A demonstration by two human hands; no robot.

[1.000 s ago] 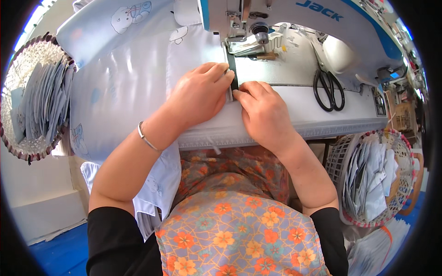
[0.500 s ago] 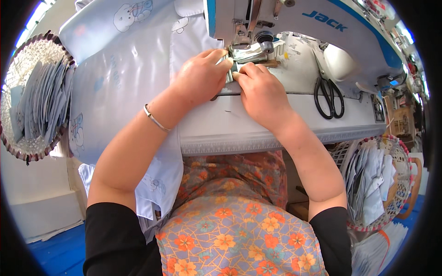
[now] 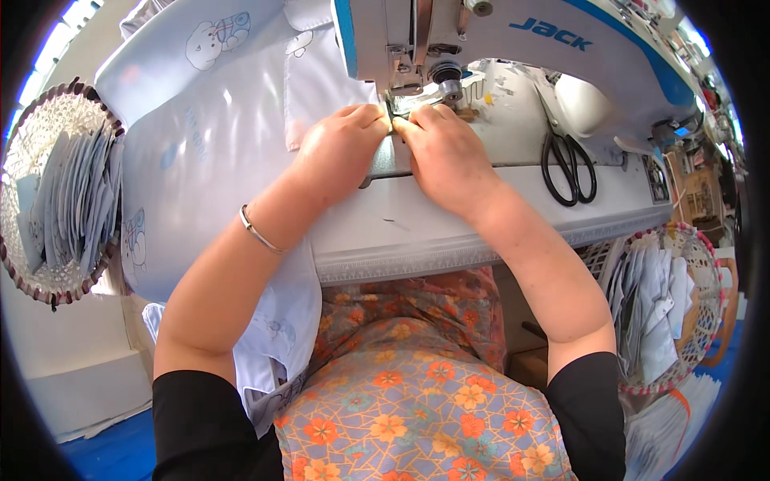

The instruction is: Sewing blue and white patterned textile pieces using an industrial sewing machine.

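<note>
My left hand (image 3: 341, 152) and my right hand (image 3: 449, 152) meet below the needle area of a white and blue sewing machine (image 3: 513, 40). Both have their thumbs and fingertips drawn together in a pinch, almost touching. What they pinch is small and mostly covered by the fingers. Pale blue cloth (image 3: 216, 112) with printed cartoon animals spreads over the left of the table, and its edge runs up to my left hand. My left forearm lies across this cloth, and part of it hangs toward my lap.
Black-handled scissors (image 3: 568, 164) lie right of my right hand. A ruler strip (image 3: 481, 247) follows the table's front edge. Baskets of stacked cloth pieces stand on the left (image 3: 16, 216) and right (image 3: 706, 321). A white rounded object (image 3: 581, 104) sits under the machine arm.
My left fingertips have come down from beside the needle area, and both hands have drawn closer together. The whole view has shifted slightly.
</note>
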